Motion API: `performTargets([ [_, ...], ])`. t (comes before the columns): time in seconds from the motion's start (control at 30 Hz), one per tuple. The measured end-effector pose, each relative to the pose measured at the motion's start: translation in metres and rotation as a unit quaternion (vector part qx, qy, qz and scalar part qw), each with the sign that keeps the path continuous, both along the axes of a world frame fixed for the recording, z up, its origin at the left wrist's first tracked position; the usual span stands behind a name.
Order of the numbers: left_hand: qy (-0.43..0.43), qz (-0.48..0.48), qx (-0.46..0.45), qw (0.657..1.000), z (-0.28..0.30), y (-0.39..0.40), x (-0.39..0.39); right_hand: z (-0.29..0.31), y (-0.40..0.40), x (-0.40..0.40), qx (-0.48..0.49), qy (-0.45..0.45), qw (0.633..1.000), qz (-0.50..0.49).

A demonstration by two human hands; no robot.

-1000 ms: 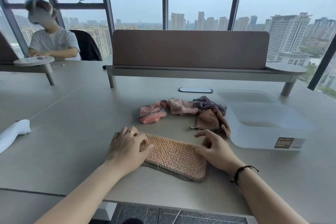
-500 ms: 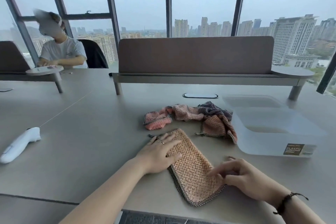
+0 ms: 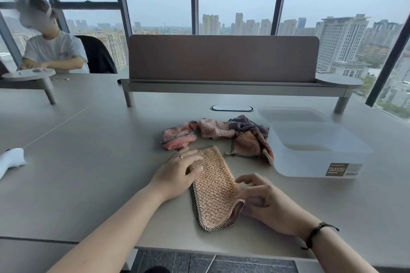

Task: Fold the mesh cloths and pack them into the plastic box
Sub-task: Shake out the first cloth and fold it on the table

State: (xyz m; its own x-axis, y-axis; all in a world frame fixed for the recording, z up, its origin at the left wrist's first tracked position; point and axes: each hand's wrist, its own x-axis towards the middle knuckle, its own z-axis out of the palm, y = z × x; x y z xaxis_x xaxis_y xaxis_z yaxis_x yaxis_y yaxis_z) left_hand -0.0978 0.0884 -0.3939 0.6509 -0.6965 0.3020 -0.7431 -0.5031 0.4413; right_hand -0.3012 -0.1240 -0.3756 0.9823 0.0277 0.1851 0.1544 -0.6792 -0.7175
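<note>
A folded orange mesh cloth [image 3: 213, 186] with a dark woven border lies lengthwise on the desk in front of me. My left hand [image 3: 177, 173] presses flat on its far left part. My right hand [image 3: 261, 199] has its fingers curled at the cloth's near right edge, which is lifted a little off the desk. Behind it lies a crumpled heap of several mesh cloths [image 3: 217, 135], pink, orange and dark grey. The translucent plastic box [image 3: 315, 153] stands open to the right of the heap, with nothing visible inside.
The box's lid [image 3: 292, 114] lies flat behind the box. A white device [image 3: 11, 159] rests at the desk's left edge. A brown divider on a raised shelf [image 3: 221, 64] crosses the back. A person [image 3: 53, 49] sits at the far left.
The cloth has been turned from lying crosswise to lying lengthwise. My right hand has shifted to its near right edge and lifted that edge. My left hand stays on its far end.
</note>
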Motion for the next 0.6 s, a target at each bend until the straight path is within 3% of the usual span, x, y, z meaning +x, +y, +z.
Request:
performTargets([
  [0.13,0.005,-0.055,-0.042,0.998,0.0,0.0,-0.005,0.003,0.003,0.005,-0.007,-0.015,1.0,-0.001],
  [0.2,0.035,-0.086,-0.082,0.992,0.002,0.001,-0.011,0.008,0.007,0.007,0.045,-0.011,0.999,-0.008],
  [0.47,0.259,-0.173,-0.252,0.916,0.024,0.01,-0.038,0.021,0.031,0.038,0.27,-0.085,0.952,-0.113],
  [0.6,0.262,-0.163,-0.203,0.929,0.031,0.008,-0.047,0.02,0.035,0.059,0.298,-0.074,0.936,-0.171],
])
